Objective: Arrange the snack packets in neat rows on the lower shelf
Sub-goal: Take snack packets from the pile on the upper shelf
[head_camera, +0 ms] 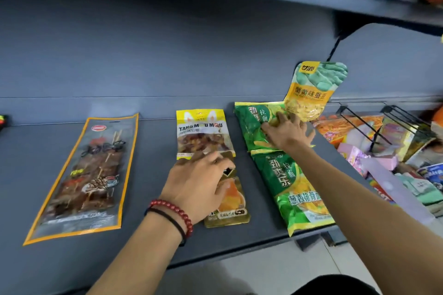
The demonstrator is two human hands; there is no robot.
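Left fingers (217,160) press gold packet (231,213), right fingers (280,119) green packet (249,124)

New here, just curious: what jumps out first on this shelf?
A near green packet and a far green packet lie end to end right of centre, the right hand flat on the far one. Behind it a yellow-and-teal pouch stands against the back wall. The left hand, wearing a red bead bracelet, rests on a gold packet, and a long orange-edged packet lies far left.
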